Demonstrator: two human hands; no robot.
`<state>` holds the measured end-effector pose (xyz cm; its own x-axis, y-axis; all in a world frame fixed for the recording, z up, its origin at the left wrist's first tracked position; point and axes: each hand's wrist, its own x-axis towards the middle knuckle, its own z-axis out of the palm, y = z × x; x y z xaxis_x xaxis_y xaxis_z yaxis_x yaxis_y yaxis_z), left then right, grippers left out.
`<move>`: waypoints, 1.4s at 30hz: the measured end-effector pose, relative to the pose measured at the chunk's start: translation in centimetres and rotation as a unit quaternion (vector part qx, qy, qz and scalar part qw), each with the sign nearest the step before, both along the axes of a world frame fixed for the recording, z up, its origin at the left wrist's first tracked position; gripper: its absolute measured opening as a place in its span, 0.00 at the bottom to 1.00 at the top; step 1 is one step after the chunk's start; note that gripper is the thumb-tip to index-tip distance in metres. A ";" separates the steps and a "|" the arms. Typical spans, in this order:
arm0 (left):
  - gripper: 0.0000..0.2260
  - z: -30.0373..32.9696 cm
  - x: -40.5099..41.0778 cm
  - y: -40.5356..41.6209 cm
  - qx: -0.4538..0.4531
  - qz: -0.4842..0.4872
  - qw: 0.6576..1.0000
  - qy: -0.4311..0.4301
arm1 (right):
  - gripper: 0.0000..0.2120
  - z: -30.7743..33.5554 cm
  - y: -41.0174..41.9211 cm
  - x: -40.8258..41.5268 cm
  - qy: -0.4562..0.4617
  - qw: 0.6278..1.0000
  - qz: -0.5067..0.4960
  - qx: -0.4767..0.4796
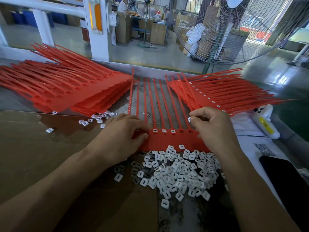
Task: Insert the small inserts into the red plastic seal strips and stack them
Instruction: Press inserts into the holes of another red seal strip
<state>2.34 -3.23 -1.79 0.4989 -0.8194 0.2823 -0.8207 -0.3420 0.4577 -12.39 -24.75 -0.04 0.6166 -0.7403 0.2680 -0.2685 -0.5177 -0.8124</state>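
A red seal strip sheet [168, 139] lies flat in front of me, its long tails pointing away. Three of its sockets hold white inserts; two sockets to the right show none. My left hand [123, 133] presses on the sheet's left end. My right hand [212, 124] hovers over the sheet's right end and pinches one white insert [189, 119] between thumb and fingertips. A heap of loose white and metal inserts [180, 174] lies just in front of the sheet. A stack of red sheets without inserts [70, 87] sits at the left. A stack with white inserts fitted [222, 94] sits at the right.
A few stray inserts [93, 119] lie near the left stack. Brown cardboard [41, 156] covers the table's left side. A black phone [284, 178], a paper with a QR code [264, 149] and a white tool with a yellow label [265, 123] are at the right. A large fan [234, 29] stands behind the table.
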 end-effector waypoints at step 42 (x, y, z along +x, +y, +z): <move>0.10 -0.5 0.3 0.1 0.003 -0.012 1.000 -0.006 | 0.10 -0.8 1.0 0.4 0.141 0.986 0.033 -0.089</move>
